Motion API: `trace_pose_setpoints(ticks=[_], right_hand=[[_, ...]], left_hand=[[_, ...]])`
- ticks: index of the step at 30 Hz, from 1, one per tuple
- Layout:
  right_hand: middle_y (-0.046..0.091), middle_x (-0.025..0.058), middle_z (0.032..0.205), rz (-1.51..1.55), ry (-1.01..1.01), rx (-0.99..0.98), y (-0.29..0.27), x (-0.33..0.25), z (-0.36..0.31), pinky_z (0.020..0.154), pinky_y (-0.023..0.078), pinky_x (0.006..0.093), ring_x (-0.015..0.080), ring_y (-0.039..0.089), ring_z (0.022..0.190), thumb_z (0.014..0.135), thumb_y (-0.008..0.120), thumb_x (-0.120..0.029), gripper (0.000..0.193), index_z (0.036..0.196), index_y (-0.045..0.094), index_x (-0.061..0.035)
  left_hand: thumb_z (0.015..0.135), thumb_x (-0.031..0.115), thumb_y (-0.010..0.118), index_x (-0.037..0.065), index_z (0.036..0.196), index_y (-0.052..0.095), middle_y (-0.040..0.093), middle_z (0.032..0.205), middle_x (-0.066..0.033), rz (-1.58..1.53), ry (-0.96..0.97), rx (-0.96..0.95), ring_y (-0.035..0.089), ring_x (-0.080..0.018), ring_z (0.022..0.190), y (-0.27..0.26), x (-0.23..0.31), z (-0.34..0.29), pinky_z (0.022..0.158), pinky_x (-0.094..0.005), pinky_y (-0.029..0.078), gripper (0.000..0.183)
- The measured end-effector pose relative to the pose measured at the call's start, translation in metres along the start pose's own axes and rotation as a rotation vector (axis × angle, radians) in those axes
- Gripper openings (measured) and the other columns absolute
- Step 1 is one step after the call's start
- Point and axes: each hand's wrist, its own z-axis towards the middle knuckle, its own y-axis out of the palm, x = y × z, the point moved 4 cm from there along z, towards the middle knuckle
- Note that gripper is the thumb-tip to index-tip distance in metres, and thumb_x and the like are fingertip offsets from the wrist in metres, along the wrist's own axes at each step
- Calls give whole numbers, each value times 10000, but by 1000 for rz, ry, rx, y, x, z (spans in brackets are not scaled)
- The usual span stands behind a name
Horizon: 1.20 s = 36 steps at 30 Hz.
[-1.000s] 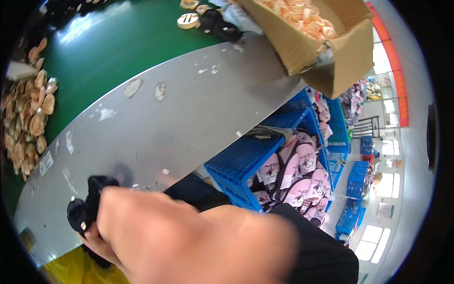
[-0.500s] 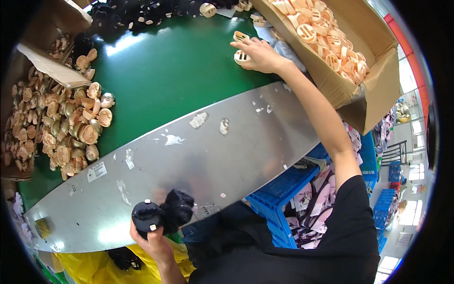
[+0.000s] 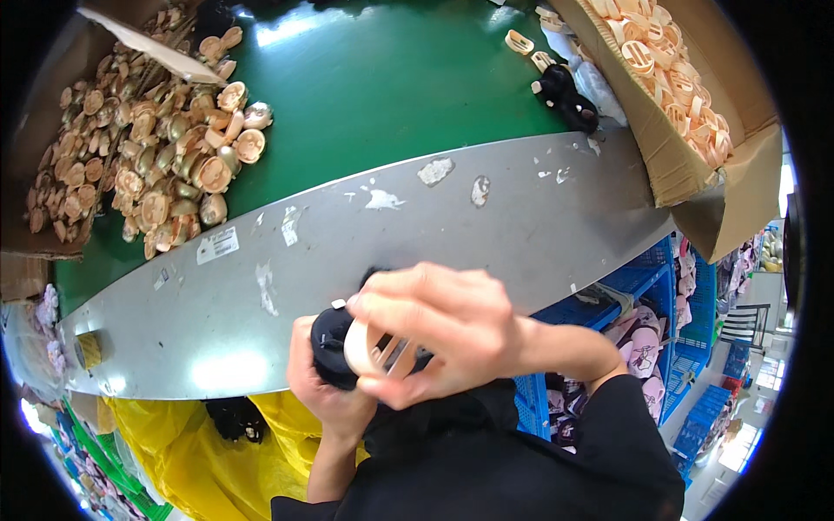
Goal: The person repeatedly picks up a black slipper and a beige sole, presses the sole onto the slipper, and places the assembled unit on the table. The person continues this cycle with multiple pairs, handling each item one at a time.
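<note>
Close to my body, above the steel edge, my left hand (image 3: 328, 398) grips a round black doll wig (image 3: 328, 346) with small white tabs. My right hand (image 3: 460, 313) pinches a peach plastic slotted piece (image 3: 360, 349), a shallow round part with bars across it. It is right against the wig's cap; whether the two are joined, I cannot tell. My right fingers hide part of the wig. Another black wig (image 3: 565, 97) lies at the far right, beside loose slotted pieces (image 3: 519, 42).
A cardboard box (image 3: 669, 178) of slotted pieces stands at right. Peach doll-head shells (image 3: 213, 174) heap at left on the green surface (image 3: 373, 87). A steel plate (image 3: 347, 226) runs along the front. Blue crates (image 3: 532, 408) and a yellow bag (image 3: 200, 451) sit below.
My right hand has come back from the far right with a slotted piece and met the wig in my left hand. A second wig now shows where that hand was. The view has shifted.
</note>
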Motion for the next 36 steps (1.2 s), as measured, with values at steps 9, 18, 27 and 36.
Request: trace_pose_setpoints(ticks=[9,18,27,36], right_hand=[[694,108,919,15,-31,-71,27,-24,-5,596,561,302,218,662,669,756,859,-277,433,1042,695,3],[438,32,624,108,-169,33,48,-50,8,466,361,327,191,462,497,824,617,-148,213,641,525,-88],[504,120,588,425,332,16,52,-21,-18,467,420,370,305,518,478,995,628,-238,334,731,570,-42],[579,117,636,330,425,-18,52,-27,-40,499,434,340,256,586,535,848,852,-303,392,743,582,-39]], left_hand=[[809,208,816,-3,998,648,666,970,-136,227,353,-59,658,-279,795,-24,18,-10,678,-337,518,329],[819,148,837,53,1207,451,632,1077,-147,-26,307,23,634,-251,961,-30,4,-40,863,-379,501,555],[837,58,780,22,1241,478,583,1121,-97,-228,106,135,588,-168,1017,-28,11,-36,939,-284,459,505],[1024,121,643,-10,1157,607,674,1088,-32,-668,-253,-7,633,-96,975,-32,-13,-22,900,-251,498,190]])
